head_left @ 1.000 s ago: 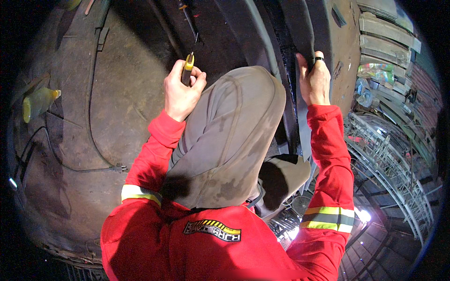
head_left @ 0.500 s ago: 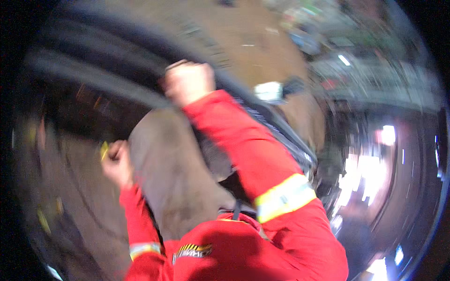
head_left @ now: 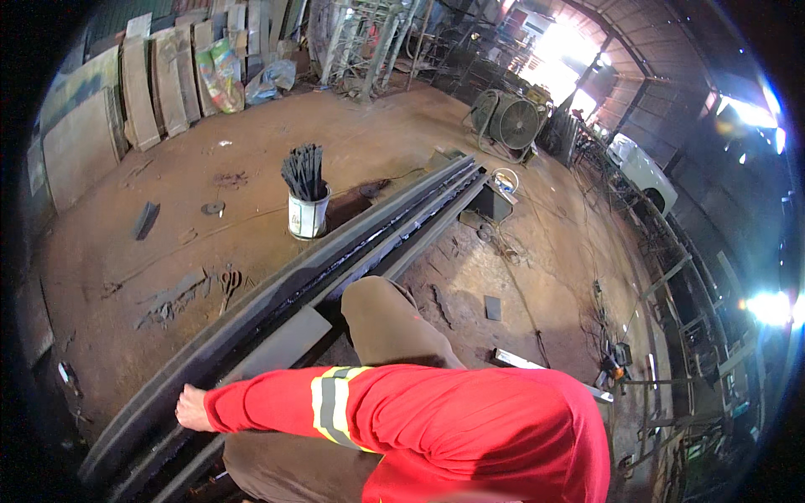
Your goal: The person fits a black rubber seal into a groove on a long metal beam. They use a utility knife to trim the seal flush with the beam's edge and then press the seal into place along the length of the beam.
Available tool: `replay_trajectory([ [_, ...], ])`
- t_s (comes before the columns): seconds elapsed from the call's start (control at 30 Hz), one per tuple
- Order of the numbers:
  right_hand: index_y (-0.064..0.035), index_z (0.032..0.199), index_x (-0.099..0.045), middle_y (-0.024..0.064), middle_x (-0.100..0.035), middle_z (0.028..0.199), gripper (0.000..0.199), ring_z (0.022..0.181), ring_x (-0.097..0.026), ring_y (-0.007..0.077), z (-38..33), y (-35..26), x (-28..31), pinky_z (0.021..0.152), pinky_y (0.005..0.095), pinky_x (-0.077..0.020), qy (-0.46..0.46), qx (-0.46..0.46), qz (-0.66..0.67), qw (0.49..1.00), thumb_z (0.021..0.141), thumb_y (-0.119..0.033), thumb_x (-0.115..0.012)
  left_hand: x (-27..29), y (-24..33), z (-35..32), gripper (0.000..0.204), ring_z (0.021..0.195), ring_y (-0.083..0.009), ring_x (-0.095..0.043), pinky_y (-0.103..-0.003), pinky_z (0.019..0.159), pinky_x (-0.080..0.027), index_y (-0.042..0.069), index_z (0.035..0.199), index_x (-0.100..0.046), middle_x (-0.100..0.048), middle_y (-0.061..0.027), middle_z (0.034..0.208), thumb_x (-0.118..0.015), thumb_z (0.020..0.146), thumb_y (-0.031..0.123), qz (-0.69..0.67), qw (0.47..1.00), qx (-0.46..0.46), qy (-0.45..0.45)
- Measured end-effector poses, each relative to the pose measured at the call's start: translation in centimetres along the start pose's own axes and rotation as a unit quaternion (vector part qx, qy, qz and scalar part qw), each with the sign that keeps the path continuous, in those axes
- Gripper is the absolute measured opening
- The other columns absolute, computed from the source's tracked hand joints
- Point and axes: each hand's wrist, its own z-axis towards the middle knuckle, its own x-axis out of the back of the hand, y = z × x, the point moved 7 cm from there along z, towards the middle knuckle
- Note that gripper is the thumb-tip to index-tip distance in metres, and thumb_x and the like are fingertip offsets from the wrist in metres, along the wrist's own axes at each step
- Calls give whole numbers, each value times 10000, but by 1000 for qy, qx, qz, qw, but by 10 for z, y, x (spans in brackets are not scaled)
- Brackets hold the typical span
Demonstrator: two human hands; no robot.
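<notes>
Swinging rightward, the view has lost the left hand and its yellow-handled tool, so that hand's hold cannot be told; this suggests a look around rather than close work. At eight o'clock the right hand (head_left: 194,409) rests on the long metal beam (head_left: 335,249), though whether its fingers grip is hard to tell. The beam runs from eight o'clock to one o'clock, dark and grooved, with glossy streaks inside and a flat grey strip (head_left: 289,339) along it; a white bucket (head_left: 307,218) stands beside it at ten o'clock
</notes>
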Motion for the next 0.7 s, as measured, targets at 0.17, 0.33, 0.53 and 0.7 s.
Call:
replay_trajectory([
  [0.17, -123, 832, -719, 39, -711, 848, 139, 795, -673, 222, 1, 3, 13, 688, 391, -430, -51, 11, -10, 999, 746, -213, -657, -31, 57, -6, 182, 752, -196, -578, -327, 682, -502, -13, 1019, -596, -604, -76, 829, -632, 860, 67, -65, 989, 18, -134],
  [0.33, -122, 859, -714, 33, -702, 845, 156, 815, -662, 213, 2, 8, 11, 706, 393, -431, -37, -19, -14, 999, 825, -216, -594, -31, 87, -32, 134, 746, -199, -592, -337, 679, -517, 16, 968, -590, -596, -68, 808, -633, 842, 27, -160, 947, 156, -228],
  [0.53, -99, 1002, -688, 73, -697, 936, 271, 896, -648, 245, 9, 20, -12, 752, 408, -451, -51, -68, 49, 995, 795, -271, -653, -40, 120, -62, 436, 831, -377, -588, -426, 710, -496, 38, 1168, -544, -562, -185, 929, -705, 774, 134, 85, 868, -151, -466],
  [0.7, -57, 1158, -618, 117, -661, 1015, 542, 1025, -601, 289, -14, 39, -6, 824, 437, -463, -50, -29, 129, 990, 710, -334, -745, -61, 115, -90, 541, 914, -385, -568, -438, 779, -477, 38, 1230, -510, -554, -196, 1014, -714, 751, 185, 61, 833, -200, -512],
])
